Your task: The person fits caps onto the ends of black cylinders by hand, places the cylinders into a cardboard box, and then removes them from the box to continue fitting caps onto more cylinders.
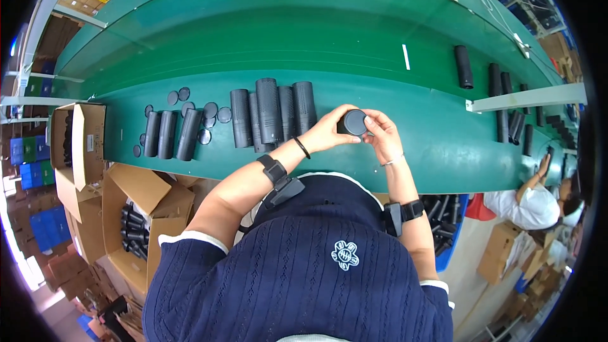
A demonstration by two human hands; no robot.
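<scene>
Black round-ended piece (355,122) sits between your two hands over the green table (411,158), its flat face turned up toward you. Your left hand (330,130) curls around its side, and your right hand (384,137) pinches the rim between thumb and fingers. The step in hand looks like working that end with both hands; the next move seems to call for a steady left grip and even right-thumb pressure. You have one piece in hand, five black cylinders (268,114) bunched beside your left forearm, three more cylinders (188,134) farther left, and about ten black discs (224,114) scattered around those three, some partly overlapped.
</scene>
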